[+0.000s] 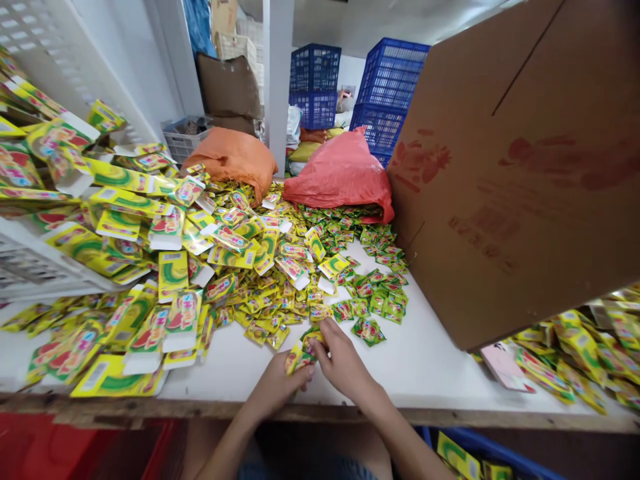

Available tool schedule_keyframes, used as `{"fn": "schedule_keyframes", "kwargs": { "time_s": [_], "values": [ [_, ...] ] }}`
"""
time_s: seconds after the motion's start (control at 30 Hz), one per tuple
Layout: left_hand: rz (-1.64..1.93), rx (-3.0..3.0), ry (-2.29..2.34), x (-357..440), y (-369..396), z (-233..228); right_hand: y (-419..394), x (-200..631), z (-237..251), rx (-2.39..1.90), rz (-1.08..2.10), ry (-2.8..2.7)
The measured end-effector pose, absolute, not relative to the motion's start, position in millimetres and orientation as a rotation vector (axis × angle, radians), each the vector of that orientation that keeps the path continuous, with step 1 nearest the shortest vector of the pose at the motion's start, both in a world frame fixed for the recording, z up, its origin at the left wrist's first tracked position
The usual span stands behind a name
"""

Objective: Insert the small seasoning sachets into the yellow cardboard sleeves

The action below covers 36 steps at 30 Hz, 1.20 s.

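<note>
Near the table's front edge, my left hand [283, 381] is closed around a small yellow and green candy box [296, 357]. My right hand [340, 353] meets it from the other side, its fingers pinched at the upper end of the box, where green wrapping shows. Whether a separate sachet is in the right fingers is hidden. Just beyond the hands lie yellow sachets [260, 330] in a loose heap. Green sachets [369, 331] with red fruit prints spread to the right. Flattened and opened yellow boxes [183, 320] pile up on the left.
A big cardboard carton [510, 187] stands tilted at the right, with more yellow boxes [575, 353] and a pink card-like item [506, 367] beside it. Orange [230, 157] and red [345, 170] sacks rest behind the heap. A white crate [45, 260] holds boxes at left; blue crates [385, 87] are stacked behind.
</note>
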<state>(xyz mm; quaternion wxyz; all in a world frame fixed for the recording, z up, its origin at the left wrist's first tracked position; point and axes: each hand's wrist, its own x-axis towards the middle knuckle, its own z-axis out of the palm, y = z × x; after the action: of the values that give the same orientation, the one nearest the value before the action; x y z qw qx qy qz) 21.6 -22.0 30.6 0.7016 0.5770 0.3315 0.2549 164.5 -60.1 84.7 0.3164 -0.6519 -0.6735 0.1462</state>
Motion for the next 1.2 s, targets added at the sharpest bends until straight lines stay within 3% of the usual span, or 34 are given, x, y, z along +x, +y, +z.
{"fn": "schedule_keyframes", "kwargs": {
  "time_s": [0.17, 0.33, 0.53, 0.83, 1.2],
  "values": [
    [0.561, 1.234, 0.772, 23, -22, 33, -57, 158, 95, -1.686, 0.274, -1.969],
    [0.653, 1.143, 0.679, 22, -23, 39, -56, 164, 97, -1.487, 0.534, -1.787],
    [0.734, 1.259, 0.703, 21, -20, 32, -60, 170, 79, -1.548, 0.31, -1.69],
    [0.835, 1.239, 0.727, 17, -18, 34, -53, 166, 84, -1.529, 0.611, -1.835],
    [0.805, 1.272, 0.592, 23, -21, 28, -66, 163, 84, -1.633, 0.612, -1.999]
  ]
}}
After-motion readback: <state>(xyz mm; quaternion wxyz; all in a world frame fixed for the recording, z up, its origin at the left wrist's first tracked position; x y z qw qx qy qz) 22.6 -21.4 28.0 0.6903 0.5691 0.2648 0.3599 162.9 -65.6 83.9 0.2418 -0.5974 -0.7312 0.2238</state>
